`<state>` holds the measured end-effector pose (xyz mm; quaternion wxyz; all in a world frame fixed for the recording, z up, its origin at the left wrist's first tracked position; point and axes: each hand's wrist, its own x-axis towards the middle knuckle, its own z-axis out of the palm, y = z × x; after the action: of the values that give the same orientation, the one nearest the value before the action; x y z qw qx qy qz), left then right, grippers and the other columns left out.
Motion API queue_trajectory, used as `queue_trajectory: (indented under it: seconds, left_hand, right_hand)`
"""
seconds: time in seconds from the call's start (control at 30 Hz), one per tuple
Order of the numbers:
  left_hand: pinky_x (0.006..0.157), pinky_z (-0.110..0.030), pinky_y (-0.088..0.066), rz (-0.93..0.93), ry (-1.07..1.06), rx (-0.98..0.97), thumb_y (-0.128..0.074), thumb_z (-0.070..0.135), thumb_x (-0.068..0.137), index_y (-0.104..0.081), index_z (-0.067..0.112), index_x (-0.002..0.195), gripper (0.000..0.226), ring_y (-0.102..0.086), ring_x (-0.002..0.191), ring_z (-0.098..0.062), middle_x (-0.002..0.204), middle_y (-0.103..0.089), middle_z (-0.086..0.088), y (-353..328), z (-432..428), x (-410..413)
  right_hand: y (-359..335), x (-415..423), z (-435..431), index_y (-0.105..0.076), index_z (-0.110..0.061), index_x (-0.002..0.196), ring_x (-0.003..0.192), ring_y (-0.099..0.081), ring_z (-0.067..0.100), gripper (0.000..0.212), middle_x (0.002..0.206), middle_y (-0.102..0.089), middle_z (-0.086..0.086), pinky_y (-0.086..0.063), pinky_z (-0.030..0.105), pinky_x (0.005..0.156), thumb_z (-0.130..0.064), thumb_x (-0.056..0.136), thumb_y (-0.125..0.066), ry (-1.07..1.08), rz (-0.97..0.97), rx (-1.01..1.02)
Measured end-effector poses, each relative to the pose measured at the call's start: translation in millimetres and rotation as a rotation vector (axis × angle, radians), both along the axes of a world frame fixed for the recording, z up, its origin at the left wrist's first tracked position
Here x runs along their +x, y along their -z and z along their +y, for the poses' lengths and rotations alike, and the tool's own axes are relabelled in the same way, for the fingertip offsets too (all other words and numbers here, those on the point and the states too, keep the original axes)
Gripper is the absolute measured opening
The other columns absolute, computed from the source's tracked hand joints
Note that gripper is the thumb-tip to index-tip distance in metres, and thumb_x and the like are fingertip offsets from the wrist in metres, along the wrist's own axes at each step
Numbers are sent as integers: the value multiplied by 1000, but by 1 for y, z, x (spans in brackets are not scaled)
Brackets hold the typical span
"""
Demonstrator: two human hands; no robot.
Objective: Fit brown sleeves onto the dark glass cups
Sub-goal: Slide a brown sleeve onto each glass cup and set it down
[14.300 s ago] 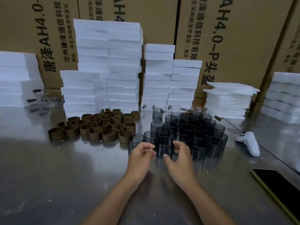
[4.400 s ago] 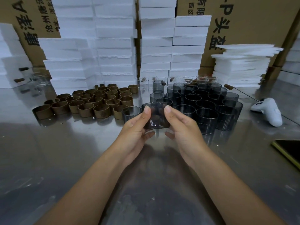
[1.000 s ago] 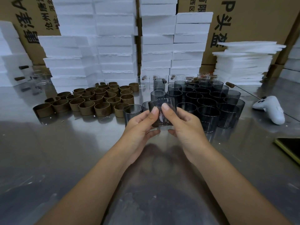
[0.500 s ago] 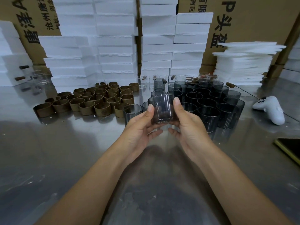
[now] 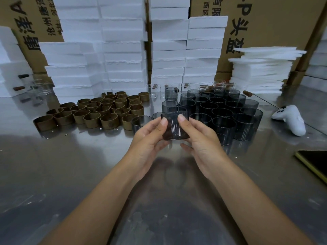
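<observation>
Cup lowered, thumbs on front, left hand, right hand pinching

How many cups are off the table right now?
1: a dark cup held between the left hand and right hand, in front of the standing cups. Rear rows partly hidden.

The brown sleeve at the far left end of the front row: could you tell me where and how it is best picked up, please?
Probably pinch the near wall of the brown sleeve at its top rim, one finger inside and thumb outside, coming from above on the near-left. It stands upright and open-topped and is free there, while the neighbouring sleeve sits close on its right.
</observation>
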<state>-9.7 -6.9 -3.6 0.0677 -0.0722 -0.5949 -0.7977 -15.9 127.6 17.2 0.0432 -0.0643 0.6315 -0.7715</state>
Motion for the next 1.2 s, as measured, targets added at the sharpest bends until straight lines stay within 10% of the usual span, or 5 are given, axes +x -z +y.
queue_trajectory:
  seconds: [0.63,0.77,0.93,1.2]
  left_hand:
    - [78,-26,-54,47,-31,-30,-73,52,68,-60,46,116,50,-69,99,-14,109,-72,6,-3,0,-1]
    - [89,-34,-53,88,-89,-192,-66,81,53,-52,36,132,92,-64,110,-15,118,-68,4,-4,3,0]
    - [76,-15,-52,140,-150,-281,-80,44,66,-55,30,127,68,-66,88,2,109,-67,2,-3,5,3]
    - [78,-27,-49,30,-247,-164,-67,63,55,-58,23,126,82,-67,102,-18,109,-70,-7,-5,2,3]
  right_hand:
    - [2,-8,2,-78,-31,69,63,-65,0,23,77,-72,-8,-45,23,71,-50,59,-69,-186,-153,-199]
    - [4,-10,1,-73,-22,85,62,-64,3,38,75,-71,-5,-47,22,66,-56,70,-64,-148,-240,-204]
    - [4,-8,-1,-69,-15,83,45,-53,5,44,57,-63,-4,-50,19,53,-56,87,-54,-104,-301,-215]
    - [2,1,-5,-74,-25,79,73,-63,5,55,78,-70,-10,-47,24,75,-70,51,-61,-165,-19,34]
